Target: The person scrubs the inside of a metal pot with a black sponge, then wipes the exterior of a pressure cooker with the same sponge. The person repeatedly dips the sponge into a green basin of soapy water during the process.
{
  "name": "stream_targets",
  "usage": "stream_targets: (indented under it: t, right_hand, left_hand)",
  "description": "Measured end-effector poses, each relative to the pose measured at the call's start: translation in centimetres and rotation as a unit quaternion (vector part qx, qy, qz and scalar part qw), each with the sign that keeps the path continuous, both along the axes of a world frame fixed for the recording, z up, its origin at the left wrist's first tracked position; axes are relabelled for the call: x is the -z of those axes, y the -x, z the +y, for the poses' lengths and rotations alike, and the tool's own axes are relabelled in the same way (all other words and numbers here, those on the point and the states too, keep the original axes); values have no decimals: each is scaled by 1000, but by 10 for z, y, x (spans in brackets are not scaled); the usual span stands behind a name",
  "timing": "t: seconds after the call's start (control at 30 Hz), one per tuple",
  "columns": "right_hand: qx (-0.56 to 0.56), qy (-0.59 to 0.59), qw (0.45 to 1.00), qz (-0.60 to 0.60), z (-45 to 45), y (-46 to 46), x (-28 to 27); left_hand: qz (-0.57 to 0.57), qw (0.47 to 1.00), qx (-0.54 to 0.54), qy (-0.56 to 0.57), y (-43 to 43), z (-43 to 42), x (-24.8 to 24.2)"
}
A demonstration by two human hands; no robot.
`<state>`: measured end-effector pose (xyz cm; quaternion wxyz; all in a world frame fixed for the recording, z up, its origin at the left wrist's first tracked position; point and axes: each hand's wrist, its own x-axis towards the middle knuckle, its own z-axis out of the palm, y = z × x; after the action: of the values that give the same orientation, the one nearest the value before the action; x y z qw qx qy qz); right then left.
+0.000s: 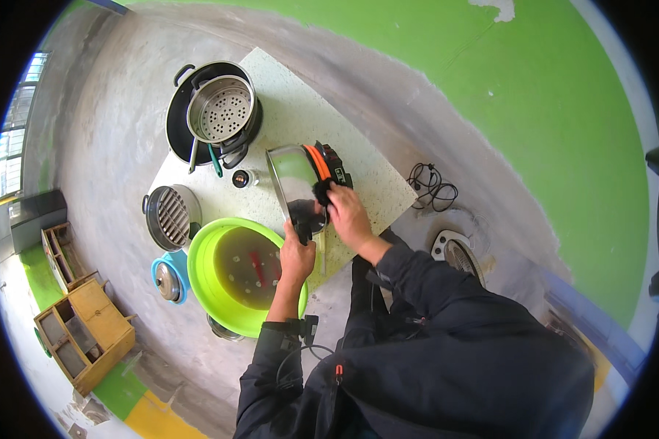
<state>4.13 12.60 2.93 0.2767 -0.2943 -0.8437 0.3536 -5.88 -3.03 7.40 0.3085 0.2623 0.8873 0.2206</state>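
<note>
My left hand [298, 257] grips the black handle of a shiny metal pot [292, 175], which is tilted on its side over the speckled table [373, 184]. A black scrubbing pad [322, 192] is between the fingers of my right hand [351, 217], against the pot's outer side near its base. Orange bands [317, 162] and a black device [338, 167] show just beyond the pot; how they are joined to it is unclear. Below and left of the pot stands a lime-green basin [203, 285] with murky water and a red object in it.
A steamer insert [222, 112] rests in a large black pan [178, 123] at the table's far end. A small jar [244, 178] and a pot with a slatted rack [189, 200] stand nearer. A lidded blue container [180, 269], a coiled cable [436, 189] and a fan [461, 258] lie around the table.
</note>
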Motion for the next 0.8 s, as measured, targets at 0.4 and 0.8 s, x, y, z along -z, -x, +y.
stream_targets:
  t: [0.4,0.8]
  right_hand:
    - [-79,15,997,-20,42,67,-4]
    - [-160,-83,982,-51,2,39,-14]
  left_hand:
    - [-13,1000,-14,3,0,1,-5]
    - [-40,999,-7,-16,1,1,-10]
